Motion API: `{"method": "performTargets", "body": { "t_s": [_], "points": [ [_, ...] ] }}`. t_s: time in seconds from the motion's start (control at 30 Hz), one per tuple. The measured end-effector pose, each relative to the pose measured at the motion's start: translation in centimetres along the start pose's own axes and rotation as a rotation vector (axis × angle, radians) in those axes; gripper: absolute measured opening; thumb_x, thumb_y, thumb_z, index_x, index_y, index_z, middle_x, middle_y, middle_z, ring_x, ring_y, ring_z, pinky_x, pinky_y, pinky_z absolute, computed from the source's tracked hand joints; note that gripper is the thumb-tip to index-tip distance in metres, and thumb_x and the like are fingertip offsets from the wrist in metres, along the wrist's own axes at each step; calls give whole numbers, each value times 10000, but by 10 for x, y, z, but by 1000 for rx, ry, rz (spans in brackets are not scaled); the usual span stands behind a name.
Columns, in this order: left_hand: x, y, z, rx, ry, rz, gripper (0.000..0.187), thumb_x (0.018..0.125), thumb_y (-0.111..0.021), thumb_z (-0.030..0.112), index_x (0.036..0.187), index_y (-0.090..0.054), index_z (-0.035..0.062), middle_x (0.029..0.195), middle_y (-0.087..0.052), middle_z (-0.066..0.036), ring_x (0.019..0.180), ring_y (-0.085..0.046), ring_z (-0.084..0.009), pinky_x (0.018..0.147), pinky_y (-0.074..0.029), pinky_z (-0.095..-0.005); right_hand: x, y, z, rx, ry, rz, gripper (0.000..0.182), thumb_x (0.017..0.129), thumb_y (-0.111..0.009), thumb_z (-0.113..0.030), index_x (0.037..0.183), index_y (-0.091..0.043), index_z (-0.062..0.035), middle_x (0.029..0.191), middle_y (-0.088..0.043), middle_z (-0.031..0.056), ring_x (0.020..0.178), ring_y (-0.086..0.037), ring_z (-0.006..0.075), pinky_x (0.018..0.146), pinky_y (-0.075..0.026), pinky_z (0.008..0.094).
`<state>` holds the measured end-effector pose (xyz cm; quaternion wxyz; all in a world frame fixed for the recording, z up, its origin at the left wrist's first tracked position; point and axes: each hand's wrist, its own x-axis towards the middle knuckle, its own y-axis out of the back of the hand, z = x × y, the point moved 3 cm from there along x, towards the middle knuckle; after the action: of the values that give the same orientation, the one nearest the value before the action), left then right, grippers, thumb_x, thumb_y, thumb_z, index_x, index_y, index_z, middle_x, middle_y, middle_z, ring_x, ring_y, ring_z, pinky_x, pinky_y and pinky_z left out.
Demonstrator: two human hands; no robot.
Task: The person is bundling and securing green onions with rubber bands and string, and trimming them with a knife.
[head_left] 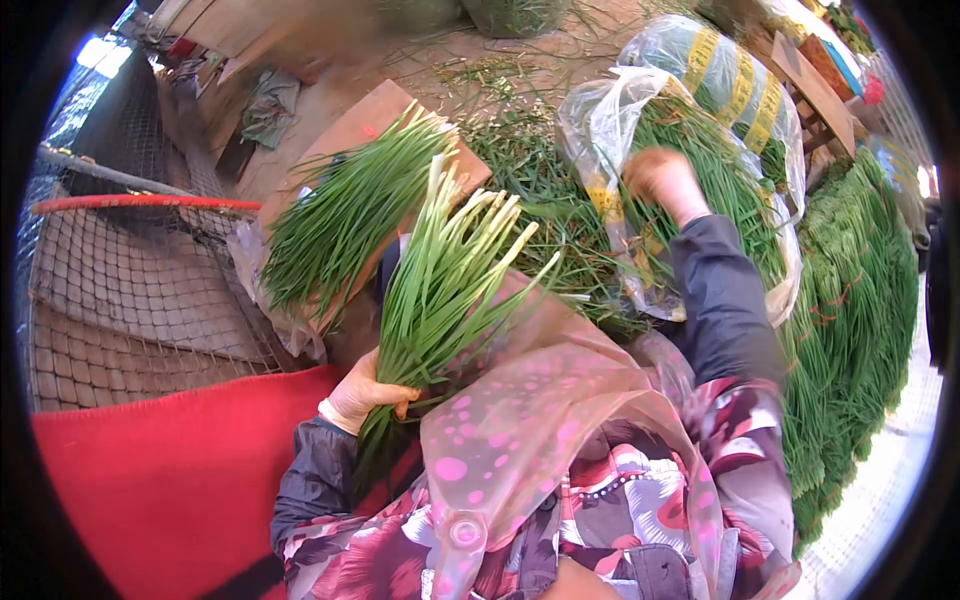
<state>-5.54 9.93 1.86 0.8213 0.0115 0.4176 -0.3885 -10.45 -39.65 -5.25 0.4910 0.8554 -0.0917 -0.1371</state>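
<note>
Wrapped around the leafy lower part of a bunch of green chives point(432, 285) are the fingers of my left hand point(362, 396), which seems to wear a thin pale glove. The pale stem ends fan out up and away from me, over the pink-spotted clear apron point(525, 400) on my lap. My right hand point(660, 182) is smeared by motion at the open mouth of a clear plastic bag point(615, 105) full of loose chives point(695, 150). Its fingers are too blurred to make out. Beyond the held bunch, another pile of chives point(365, 205) lies on a brown board point(375, 105).
Cut leaf scraps point(545, 195) cover the floor between board and bag. Stacked chives point(850, 320) stand along the right, near a wrapped bundle with yellow tape point(745, 85). A red cloth point(180, 475) and black netting point(140, 300) are on the left.
</note>
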Motion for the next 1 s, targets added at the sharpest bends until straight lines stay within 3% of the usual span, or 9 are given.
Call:
{"method": "performTargets", "body": {
  "t_s": [0.07, 0.13, 0.27, 0.33, 0.47, 0.57, 0.67, 0.77, 1.0],
  "points": [
    [-1, 2, 0, -20, 0, 26, 535, 691, -689, -107, 1192, -541, 8, 843, -641, -82, 536, -595, -147, 502, -497, -252, -12, 4, -76, -46, -117, 196, 414, 795, -713, -179, 1171, -631, -25, 1115, -672, 102, 932, -652, 197, 834, -492, 290],
    [1, 1, -2, 86, -17, -15, 594, 722, -695, -73, 1265, -471, 14, 893, -612, -74, 578, -578, -136, 518, -474, -253, -3, 2, -122, 609, 152, 70, 570, 769, -751, -350, 1259, -600, -100, 1114, -679, 132, 1031, -645, 229, 923, -462, 338],
    [8, -8, -1, 138, -1, -33, 602, 733, -689, -80, 1281, -459, 13, 915, -609, -63, 591, -572, -126, 518, -468, -252, -12, -23, -186, 768, 224, -344, 400, 812, -745, -222, 1145, -643, -26, 972, -701, 48, 952, -617, 135, 863, -461, 273],
    [8, -12, 0, 95, -10, 20, 523, 708, -704, -109, 1182, -543, 44, 840, -632, -34, 569, -590, -112, 515, -475, -234, -13, -22, -186, 814, 254, -309, 289, 833, -723, -200, 1028, -664, 5, 844, -685, 29, 839, -616, 113, 815, -471, 265],
    [7, -7, -3, 159, -52, 58, 551, 722, -684, -110, 1223, -515, 45, 909, -618, -22, 610, -572, -90, 520, -470, -231, 4, -22, -81, 1498, -254, 302, 237, 913, -616, -222, 1030, -646, -19, 745, -661, 64, 655, -618, 136, 694, -486, 262],
    [13, -4, -5, 229, -79, 47, 558, 730, -676, -97, 1242, -500, 38, 940, -612, -15, 648, -568, -79, 530, -471, -227, -16, 5, -115, 1219, -219, 97, 304, 884, -652, -168, 1144, -614, -15, 779, -669, 67, 703, -621, 129, 723, -498, 258],
    [19, -3, -5, 328, -99, 39, 567, 725, -672, -90, 1249, -493, 31, 940, -610, -6, 667, -567, -72, 538, -473, -223, -20, -2, -166, 779, 215, -234, 354, 834, -707, -100, 1173, -639, -26, 912, -693, 70, 855, -631, 115, 807, -507, 272],
    [17, -5, -5, 343, -127, 51, 559, 752, -643, -73, 1280, -476, 5, 912, -595, -25, 622, -525, -75, 545, -452, -226, -15, -20, -163, 586, 123, -373, 250, 841, -693, -80, 1081, -676, -11, 1016, -689, 59, 916, -618, 109, 828, -494, 260],
    [19, 4, -15, 311, -132, 91, 581, 730, -658, -90, 1271, -481, 24, 967, -613, -6, 706, -569, -68, 544, -466, -215, -22, -20, -151, 876, 115, -488, 291, 835, -674, -53, 1125, -660, -35, 956, -683, 46, 847, -612, 106, 771, -501, 252]
  ]
}}
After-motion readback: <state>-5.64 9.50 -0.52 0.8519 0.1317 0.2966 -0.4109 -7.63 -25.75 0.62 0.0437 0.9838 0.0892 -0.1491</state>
